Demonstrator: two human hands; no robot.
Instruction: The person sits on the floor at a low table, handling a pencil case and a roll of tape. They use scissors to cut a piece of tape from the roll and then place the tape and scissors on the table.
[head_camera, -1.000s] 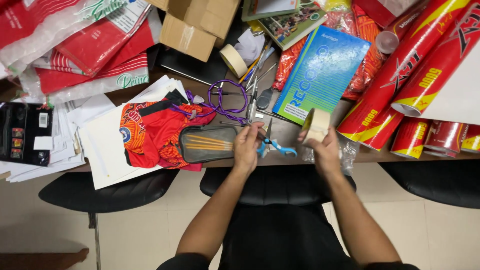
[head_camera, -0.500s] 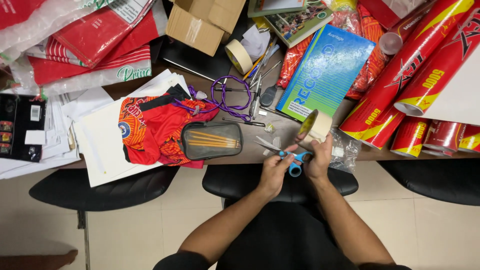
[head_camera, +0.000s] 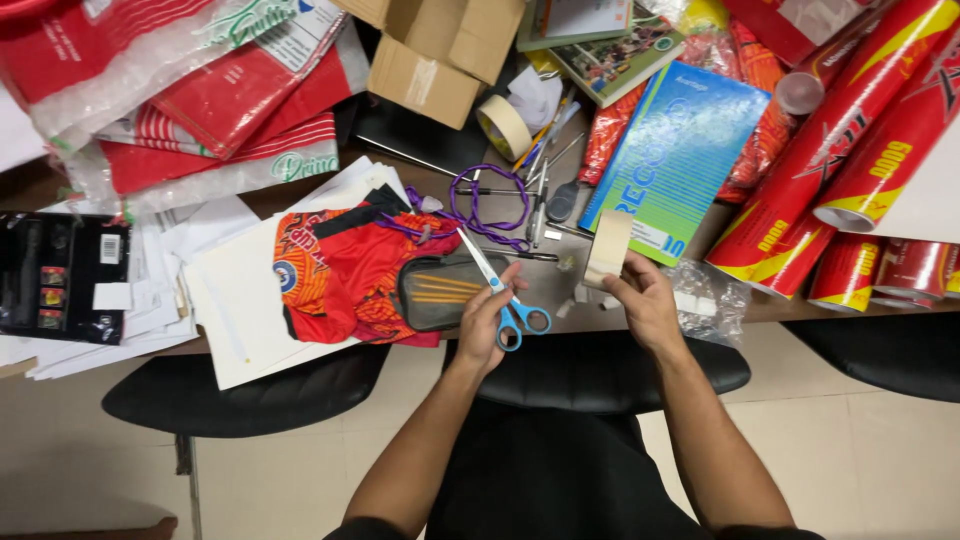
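While left hand grips blue scissors | right hand clasps tape roll, just beside.

I see a dark table crowded with white papers, a red jersey, a blue book, red tubes and a cardboard box.

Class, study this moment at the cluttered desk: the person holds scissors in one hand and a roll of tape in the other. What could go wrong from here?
1. The left hand holds the blue-handled scissors with blades pointing up over the orange jersey; a slip might snag it.
2. The right hand holds the tape roll close to the blades, so fingers could get nicked.
3. The table edge is crowded; an elbow might knock the crinkled plastic wrap off.
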